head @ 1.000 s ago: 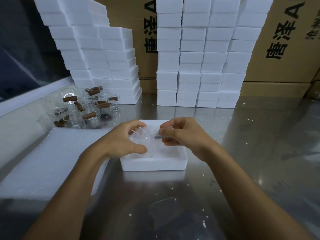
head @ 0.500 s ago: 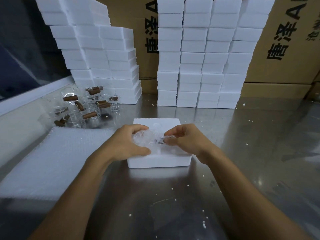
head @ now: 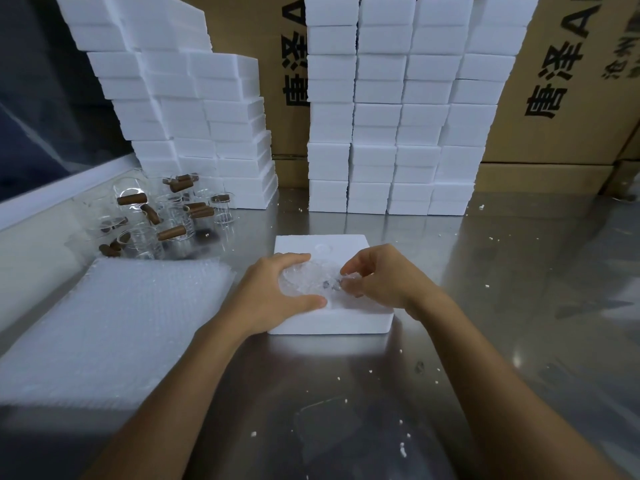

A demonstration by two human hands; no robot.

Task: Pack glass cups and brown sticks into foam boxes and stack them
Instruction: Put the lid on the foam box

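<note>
Head view: both forearms reach in from the bottom edge and meet over the open foam box (head: 329, 323), landmark at centre of the steel tabletop (head: 485, 306). Left hand (head: 277, 292) curves round a bubble-wrapped bundle (head: 311, 278) sitting in the box, thumb along its near side, fingers over the top. Right hand (head: 377, 278) has fingers curled, pinching the wrap at the bundle's right edge. Contents of the bundle unclear. Box is white, square, matte. Left of box: flat bubble-wrap sheets (head: 114, 327). Behind-left: clear glass cups (head: 145, 237) with brown sticks (head: 131, 199). Behind: stacked foam boxes (head: 391, 109) against cardboard cartons (head: 561, 81).
</note>
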